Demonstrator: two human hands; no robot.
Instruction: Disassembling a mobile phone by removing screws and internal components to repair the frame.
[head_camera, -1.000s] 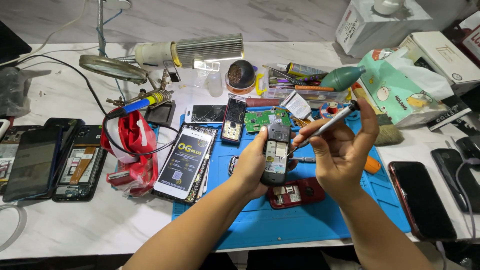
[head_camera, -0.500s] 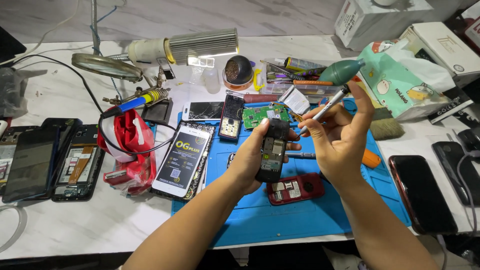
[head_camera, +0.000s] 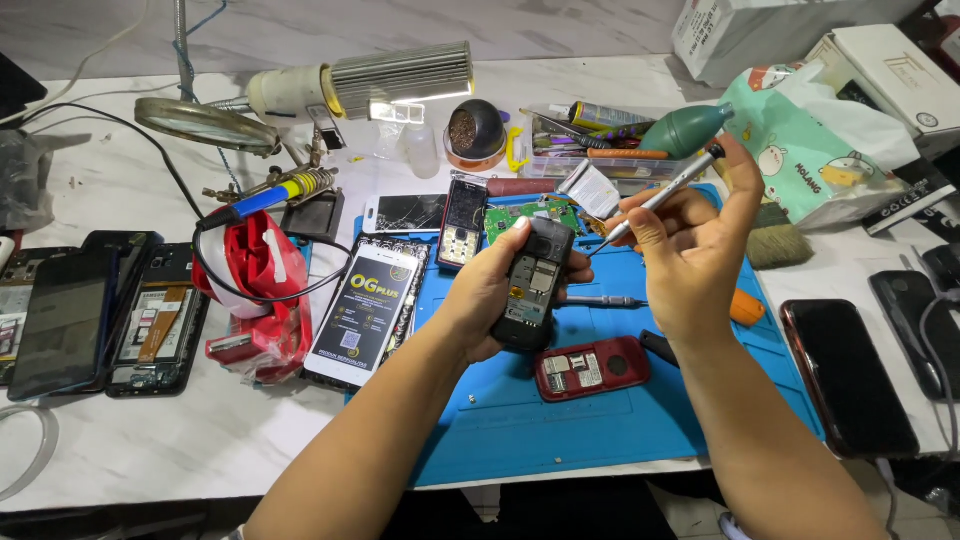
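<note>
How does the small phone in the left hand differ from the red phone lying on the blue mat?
The black phone is held in the air by the left hand, nearly upright; the red phone lies flat on the blue mat, untouched. The black phone's shell is dark, the red phone's shell red. The right hand aims a slim screwdriver toward the black phone, not the red one. Both are small, with their backs open and inner parts showing.
</note>
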